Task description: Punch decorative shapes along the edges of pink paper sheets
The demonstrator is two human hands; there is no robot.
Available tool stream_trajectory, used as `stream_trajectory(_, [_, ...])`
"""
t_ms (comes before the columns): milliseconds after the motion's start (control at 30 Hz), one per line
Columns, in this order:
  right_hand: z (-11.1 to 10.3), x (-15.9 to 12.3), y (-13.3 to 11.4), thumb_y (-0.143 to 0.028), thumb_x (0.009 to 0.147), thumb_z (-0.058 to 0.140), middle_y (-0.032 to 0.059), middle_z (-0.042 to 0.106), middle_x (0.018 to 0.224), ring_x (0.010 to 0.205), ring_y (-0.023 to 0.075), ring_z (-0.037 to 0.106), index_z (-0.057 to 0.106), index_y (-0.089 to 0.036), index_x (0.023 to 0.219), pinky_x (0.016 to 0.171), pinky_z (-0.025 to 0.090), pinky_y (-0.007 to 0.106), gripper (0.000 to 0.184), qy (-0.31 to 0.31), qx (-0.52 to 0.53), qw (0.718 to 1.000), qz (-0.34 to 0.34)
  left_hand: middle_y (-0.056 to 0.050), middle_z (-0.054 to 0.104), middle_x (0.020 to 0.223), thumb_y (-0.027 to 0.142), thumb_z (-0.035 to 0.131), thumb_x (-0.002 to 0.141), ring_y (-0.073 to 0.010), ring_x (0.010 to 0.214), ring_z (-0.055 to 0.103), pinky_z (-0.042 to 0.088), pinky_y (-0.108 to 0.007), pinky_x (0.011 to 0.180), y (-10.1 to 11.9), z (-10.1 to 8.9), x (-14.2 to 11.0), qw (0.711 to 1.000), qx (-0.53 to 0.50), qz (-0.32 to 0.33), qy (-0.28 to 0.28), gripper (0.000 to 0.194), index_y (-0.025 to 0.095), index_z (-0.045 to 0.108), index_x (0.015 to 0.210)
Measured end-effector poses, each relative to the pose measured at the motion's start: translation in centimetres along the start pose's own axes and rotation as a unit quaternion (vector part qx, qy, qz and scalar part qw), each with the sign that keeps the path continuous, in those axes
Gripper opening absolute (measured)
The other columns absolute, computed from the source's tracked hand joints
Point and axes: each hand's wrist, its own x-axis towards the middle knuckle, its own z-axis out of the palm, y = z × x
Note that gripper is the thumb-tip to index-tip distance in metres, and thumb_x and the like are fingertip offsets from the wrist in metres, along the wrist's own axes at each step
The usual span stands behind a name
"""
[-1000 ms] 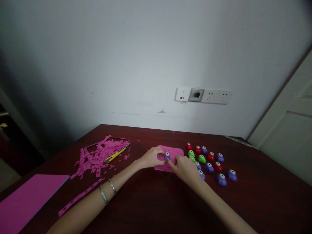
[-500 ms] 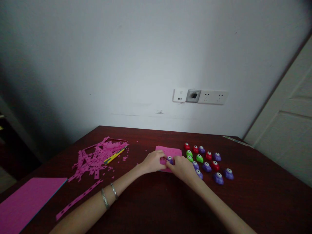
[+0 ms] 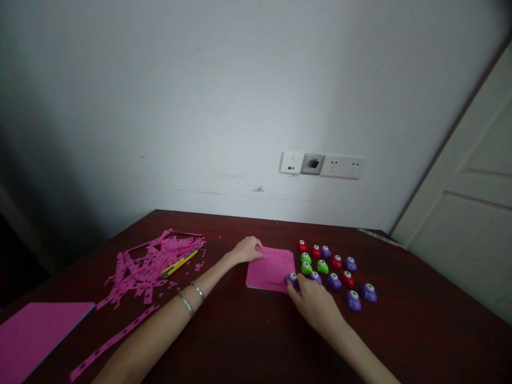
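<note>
A pink paper sheet (image 3: 262, 274) lies flat on the table, with small holes punched along its far part. My left hand (image 3: 245, 249) is at the sheet's far left corner, thumb and fingertips closed on that edge. At the sheet's near right corner, my right hand (image 3: 316, 300) has its fingers around a small purple craft punch (image 3: 290, 278). More punches stand just right of the hand, among them a green punch (image 3: 322, 266), a red punch (image 3: 348, 278) and a purple punch (image 3: 353, 300).
On the left lies a heap of punched pink paper strips (image 3: 138, 274) with a yellow cutter knife (image 3: 182, 261) on its right side. A long strip (image 3: 114, 341) and a larger pink sheet stack (image 3: 44, 333) are nearer. Behind the table stands a wall with sockets (image 3: 342, 167).
My hands have moved apart. The left went to the sheet's far left corner; the right drew the purple punch toward the near right corner. More of the sheet shows, and the view shifted slightly.
</note>
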Motion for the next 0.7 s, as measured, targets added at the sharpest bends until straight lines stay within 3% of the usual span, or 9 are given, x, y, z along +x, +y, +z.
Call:
stream_trajectory(100, [0.7, -0.2, 0.2, -0.034, 0.091, 0.031, 0.0106, 0.067, 0.077, 0.073, 0.0235, 0.065, 0.055, -0.015, 0.087, 0.058, 0.04, 0.028, 0.03, 0.003, 0.002, 1.0, -0.008, -0.008, 0.067, 0.083, 0.048, 0.069, 0.058, -0.0214, 0.077, 0.06, 0.042, -0.026, 0.064, -0.3, 0.9, 0.9, 0.999, 0.035, -0.002, -0.019, 0.039, 0.015, 0.069, 0.079])
stream_trajectory(233, [1.3, -0.3, 0.3, -0.032, 0.091, 0.032, 0.011, 0.067, 0.077, 0.074, 0.0253, 0.065, 0.053, -0.014, 0.09, 0.056, 0.04, 0.029, 0.027, -0.01, -0.008, 1.0, -0.012, -0.009, 0.064, 0.092, 0.046, 0.073, 0.055, -0.0224, 0.082, 0.059, 0.042, -0.026, 0.067, -1.2, 1.8, 1.7, 0.998, 0.052, 0.013, -0.017, 0.042, 0.016, 0.067, 0.084])
stream_trajectory(533, [1.6, -0.4, 0.5, -0.032, 0.092, 0.032, 0.0127, 0.067, 0.081, 0.076, 0.0245, 0.065, 0.054, -0.013, 0.091, 0.056, 0.04, 0.028, 0.029, -0.024, -0.014, 0.999, -0.025, -0.005, 0.06, 0.087, 0.036, 0.075, 0.053, -0.0181, 0.078, 0.056, 0.04, -0.023, 0.062, -1.6, 2.5, 2.3, 1.0, 0.015, 0.02, -0.015, 0.041, 0.015, 0.059, 0.085])
stream_trajectory(700, [1.8, -0.2, 0.8, -0.033, 0.092, 0.032, 0.012, 0.067, 0.082, 0.077, 0.0252, 0.065, 0.055, -0.014, 0.088, 0.057, 0.039, 0.028, 0.031, -0.031, -0.008, 0.999, -0.03, 0.0, 0.06, 0.07, 0.022, 0.071, 0.055, -0.0138, 0.063, 0.056, 0.038, -0.021, 0.052, -1.2, 2.8, 2.1, 0.996, -0.077, -0.014, -0.034, 0.029, 0.014, 0.055, 0.077])
